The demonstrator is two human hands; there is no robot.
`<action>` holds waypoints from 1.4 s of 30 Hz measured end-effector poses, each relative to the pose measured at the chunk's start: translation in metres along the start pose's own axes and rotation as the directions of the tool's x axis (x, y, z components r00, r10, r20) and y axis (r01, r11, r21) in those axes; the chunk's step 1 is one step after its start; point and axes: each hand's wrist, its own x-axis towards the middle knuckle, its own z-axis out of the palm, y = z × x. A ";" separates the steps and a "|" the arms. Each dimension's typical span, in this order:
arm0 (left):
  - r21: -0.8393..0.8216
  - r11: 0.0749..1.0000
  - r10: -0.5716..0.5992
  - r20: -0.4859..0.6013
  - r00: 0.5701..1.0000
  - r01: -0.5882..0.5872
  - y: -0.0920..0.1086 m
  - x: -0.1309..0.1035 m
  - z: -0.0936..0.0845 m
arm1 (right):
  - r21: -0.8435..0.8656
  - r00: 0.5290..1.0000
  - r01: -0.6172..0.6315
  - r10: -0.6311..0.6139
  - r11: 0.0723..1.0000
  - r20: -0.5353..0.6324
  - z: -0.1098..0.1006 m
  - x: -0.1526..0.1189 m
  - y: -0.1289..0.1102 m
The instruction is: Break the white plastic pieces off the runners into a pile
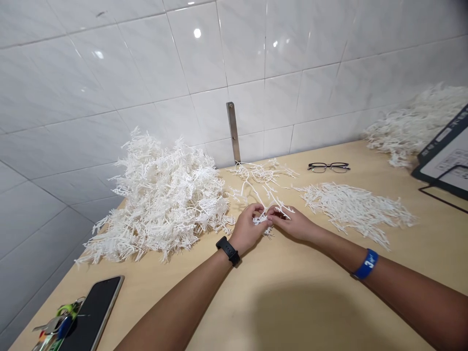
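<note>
In the head view, my left hand [247, 227] and my right hand [289, 222] meet near the middle of the table. Their fingers are closed at the lower part of a white branching plastic stem [247, 178], whose thin forked twigs spread up and away from me. Small white pieces [260, 220] show between the hands; the fingertips partly hide them. Just left of my left hand rises a large heap of white branched plastic sprigs [164, 200]. A flatter pile of slim white pieces [354, 207] lies to the right of my right hand.
Black-rimmed glasses [329, 167] lie near the wall. A metal bracket [233, 131] stands against the tiles. Another white heap [413, 124] and a dark-framed board [448, 156] occupy the right. A phone [95, 312] and keys [54, 324] sit at the front left.
</note>
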 end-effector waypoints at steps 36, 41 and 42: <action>0.078 0.996 0.041 0.079 0.996 -0.048 -0.001 -0.001 -0.003 | -0.060 0.992 0.053 -0.046 0.997 0.114 0.004 -0.001 0.003; -0.005 0.999 0.047 0.136 0.990 -0.047 -0.005 0.001 -0.005 | -0.007 0.982 0.091 -0.088 0.996 0.166 0.001 -0.001 0.001; -0.020 0.999 0.051 0.150 0.987 -0.048 -0.006 0.001 -0.006 | 0.017 0.980 0.088 -0.089 0.996 0.181 0.000 -0.001 0.001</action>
